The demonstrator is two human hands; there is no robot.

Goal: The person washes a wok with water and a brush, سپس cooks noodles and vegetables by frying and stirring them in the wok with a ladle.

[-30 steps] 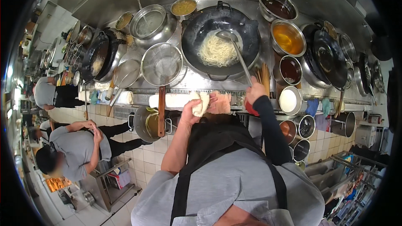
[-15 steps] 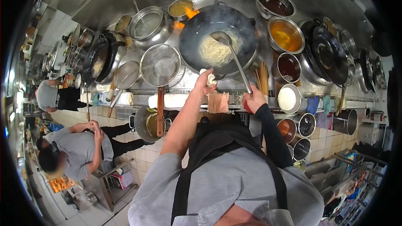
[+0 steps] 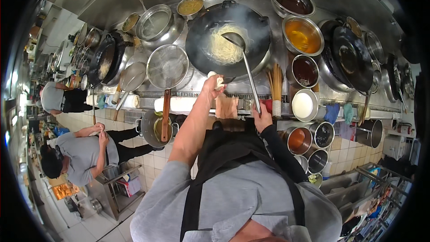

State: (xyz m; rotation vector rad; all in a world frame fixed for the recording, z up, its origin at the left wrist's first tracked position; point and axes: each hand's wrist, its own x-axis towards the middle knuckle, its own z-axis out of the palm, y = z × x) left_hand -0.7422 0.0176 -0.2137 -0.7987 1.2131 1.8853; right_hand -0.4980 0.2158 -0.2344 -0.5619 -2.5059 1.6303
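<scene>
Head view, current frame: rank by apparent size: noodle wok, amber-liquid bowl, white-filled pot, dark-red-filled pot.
1. Noodle wok
2. Amber-liquid bowl
3. White-filled pot and dark-red-filled pot: look about alike, so not ranked.

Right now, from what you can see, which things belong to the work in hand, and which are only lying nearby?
In use:
wok
noodles
ladle, held by the right hand
pale cloth, held by the left hand near the wok's rim

Lying nearby:
large strainer with brown handle
bundle of thin sticks
blue cloth
green cloth
</scene>
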